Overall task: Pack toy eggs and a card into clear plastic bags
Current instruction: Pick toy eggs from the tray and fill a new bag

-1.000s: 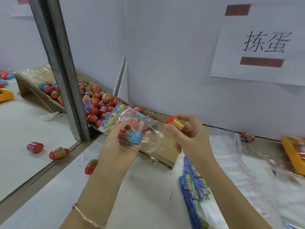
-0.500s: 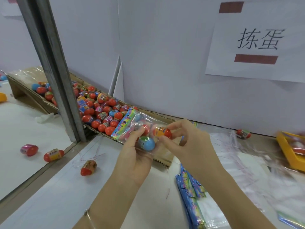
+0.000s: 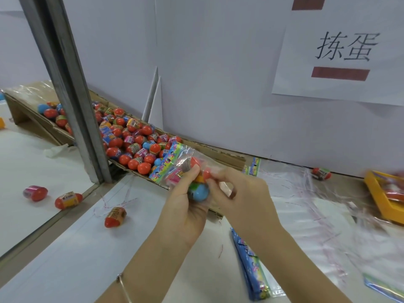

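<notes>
clutching crinkly bag [image 3: 196, 158] in left hand [image 3: 185, 212], right hand [image 3: 242, 197] pinching glossy egg [image 3: 203, 176]

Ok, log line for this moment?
step: filling | left hand: grips clear bag, card and blue egg inside | right hand: pinches orange egg at bag mouth | status: bag open

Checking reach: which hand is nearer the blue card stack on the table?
Right. The right hand, pinching an egg, is just beyond the blue card stack; the left hand, gripping the bag, is farther left.
</notes>
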Demonstrator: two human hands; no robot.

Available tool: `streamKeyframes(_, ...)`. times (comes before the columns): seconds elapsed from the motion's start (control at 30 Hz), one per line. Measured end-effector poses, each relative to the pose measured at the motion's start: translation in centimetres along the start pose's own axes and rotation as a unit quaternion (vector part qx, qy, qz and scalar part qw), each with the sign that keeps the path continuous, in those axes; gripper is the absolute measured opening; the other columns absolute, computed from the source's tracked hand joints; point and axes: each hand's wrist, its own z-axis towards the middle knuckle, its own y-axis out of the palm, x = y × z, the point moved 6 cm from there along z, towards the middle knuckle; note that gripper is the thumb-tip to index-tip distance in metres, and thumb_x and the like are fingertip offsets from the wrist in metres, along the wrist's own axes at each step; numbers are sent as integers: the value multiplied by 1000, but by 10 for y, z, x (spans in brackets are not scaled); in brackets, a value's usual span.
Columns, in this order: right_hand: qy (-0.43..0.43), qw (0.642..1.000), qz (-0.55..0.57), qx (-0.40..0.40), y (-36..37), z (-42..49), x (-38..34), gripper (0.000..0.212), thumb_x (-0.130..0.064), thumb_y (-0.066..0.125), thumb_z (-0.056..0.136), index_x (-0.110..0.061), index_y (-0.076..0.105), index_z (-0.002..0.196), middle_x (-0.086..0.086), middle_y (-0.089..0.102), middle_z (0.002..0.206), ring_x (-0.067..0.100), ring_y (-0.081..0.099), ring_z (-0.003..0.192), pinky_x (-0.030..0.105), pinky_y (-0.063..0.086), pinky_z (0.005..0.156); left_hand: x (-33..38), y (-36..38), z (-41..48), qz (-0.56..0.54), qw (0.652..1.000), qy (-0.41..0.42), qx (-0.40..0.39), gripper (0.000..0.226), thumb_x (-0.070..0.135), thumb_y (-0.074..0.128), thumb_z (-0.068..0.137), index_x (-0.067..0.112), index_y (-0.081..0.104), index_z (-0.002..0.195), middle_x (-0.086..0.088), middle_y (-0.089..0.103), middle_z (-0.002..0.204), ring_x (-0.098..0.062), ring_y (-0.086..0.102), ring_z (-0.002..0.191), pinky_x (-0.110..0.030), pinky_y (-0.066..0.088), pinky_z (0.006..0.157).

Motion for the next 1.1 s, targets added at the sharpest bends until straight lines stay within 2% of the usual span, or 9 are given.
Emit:
streamKeyframes(0.07, 1, 1000, 3, 4, 0, 0, 2, 11, -23, 68, 83, -16, 73, 89, -2, 71, 75, 7, 45, 55, 35, 50, 56, 2, -1, 1, -5, 1000, 0, 1, 11, 17, 69, 72, 14, 80, 75, -9, 74, 90, -16, 73, 80, -29, 59, 70)
streamKeyframes(0.33, -65, 992, 36, -101, -13, 5, -8, 16, -35, 71, 77, -27, 74, 91, -13, 65, 92, -11, 50, 67, 7, 36, 62, 10, -4, 3, 0, 1000, -2, 30, 22, 18, 72, 69, 7, 76, 88, -13, 72, 93, -18, 71, 78, -33, 62, 70)
streamKeyframes(0.43, -116, 974, -33, -192, -12, 3, -11, 22, -41, 73, 75, -35, 73, 96, -17, 65, 103, -3, 60, 90, 23, 52, 69, 15, 1, -1, 17, 1000, -5, 0, 20, 20, 71, 71, 6, 77, 83, -17, 72, 95, -22, 73, 79, -33, 61, 62)
streamKeyframes(0.63, -198, 973, -121, -12, -30, 9, -20, 22, -32, 57, 86, -22, 74, 77, -8, 68, 77, 18, 55, 69, 29, 45, 56, 9, 12, -5, 21, 993, -113, -38, 58, 25, 63, 77, -6, 55, 125, -19, 65, 98, -27, 63, 74, -33, 56, 58)
streamKeyframes(0.77, -164, 983, -70, 37, -54, 18, -17, 9, -21, 64, 82, -17, 70, 78, -4, 67, 82, 22, 56, 75, 36, 46, 71, -1, 7, -8, 26, 987, -159, -24, 71, 36, 75, 63, 5, 55, 123, -18, 61, 117, -34, 59, 100, -47, 48, 96)
streamKeyframes(0.87, -71, 997, 32, 6, -70, 26, -12, 12, -17, 67, 80, -28, 65, 77, -12, 68, 78, 7, 59, 76, 19, 41, 74, 4, -2, -4, 95, 990, -85, 55, 53, 38, 73, 67, 17, 62, 115, -11, 59, 108, -26, 59, 93, -42, 51, 90)
streamKeyframes(0.93, -18, 995, 85, -45, -76, 29, -8, 26, -13, 73, 80, -35, 63, 73, -16, 69, 74, 1, 59, 72, 8, 38, 67, 21, 3, -7, 253, 963, 66, 59, 25, 36, 66, 82, 28, 65, 106, 7, 64, 113, -12, 61, 101, -33, 49, 93)
streamKeyframes(1.0, 19, 985, 114, -128, -79, 29, -4, 22, -13, 73, 78, -32, 68, 68, -15, 70, 75, 1, 60, 67, 9, 41, 61, 37, 21, -18, 387, 893, 229, -14, 27, 38, 63, 82, 36, 64, 109, 21, 65, 117, 1, 57, 114, -21, 47, 98)
streamKeyframes(1.1, 30, 966, 108, -231, -77, 24, -5, 8, -23, 73, 76, -30, 72, 76, -13, 71, 78, 3, 59, 64, 11, 43, 60, 33, 46, -38, 419, 849, 276, -162, 26, 37, 64, 81, 34, 68, 106, 16, 71, 110, -5, 64, 108, -16, 51, 87)
